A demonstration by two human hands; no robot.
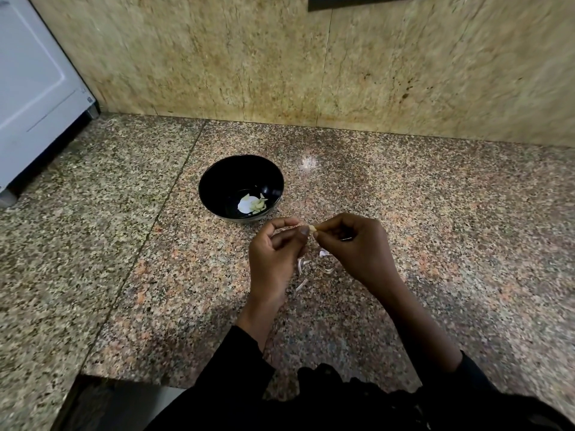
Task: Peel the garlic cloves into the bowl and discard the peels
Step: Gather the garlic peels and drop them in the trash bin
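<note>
A black bowl [217, 178] stands on the speckled granite counter [435, 213] and holds a few pale peeled garlic cloves [253, 204]. Just in front of the bowl, both hands meet over the counter. My right hand [354, 244] pinches a small pale garlic clove [311, 228] between thumb and fingertips. My left hand [273, 256] has its thumb and forefinger curled onto the clove's other end. Below the hands, several thin white peels [303, 269] lie scattered on the counter.
A white appliance [34, 88] stands at the left end of the counter against the tan stone wall [280, 57]. The counter's front edge [124, 379] steps back at the lower left. Dark sleeves cover both forearms.
</note>
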